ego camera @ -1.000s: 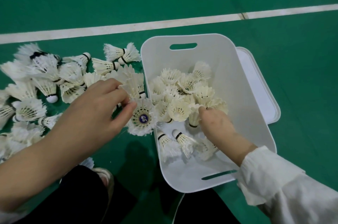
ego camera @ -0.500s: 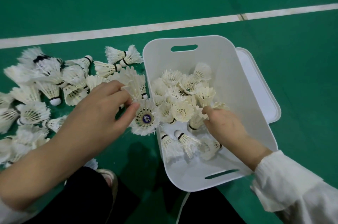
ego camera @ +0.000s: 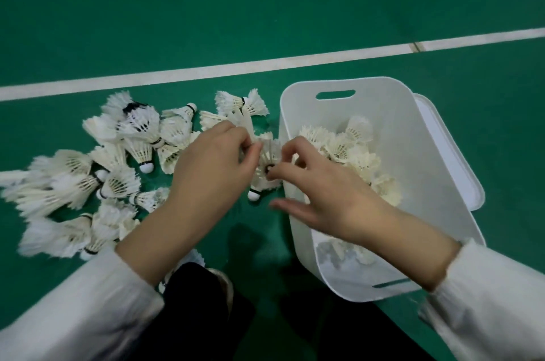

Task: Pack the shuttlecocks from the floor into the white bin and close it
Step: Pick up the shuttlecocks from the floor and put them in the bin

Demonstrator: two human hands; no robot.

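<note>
Head view: the left hand (ego camera: pixel 206 171) and right hand (ego camera: pixel 324 192) together pinch a small cluster of shuttlecocks (ego camera: pixel 267 166) over the floor (ego camera: pixel 265 6), just beside the left rim of the part-filled white bin (ego camera: pixel 427 183). A heap (ego camera: pixel 118 171) of others lies further left. They look feather-light and easily crushed, so the cork end seems the safer hold.

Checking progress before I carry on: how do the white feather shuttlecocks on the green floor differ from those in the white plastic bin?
The loose white feather shuttlecocks lie scattered on their sides on the green floor, cork tips showing; the binned shuttlecocks sit bunched in the white plastic bin, skirts mostly upward. The loose ones look whiter, the binned ones creamier. Both are feathered.
</note>
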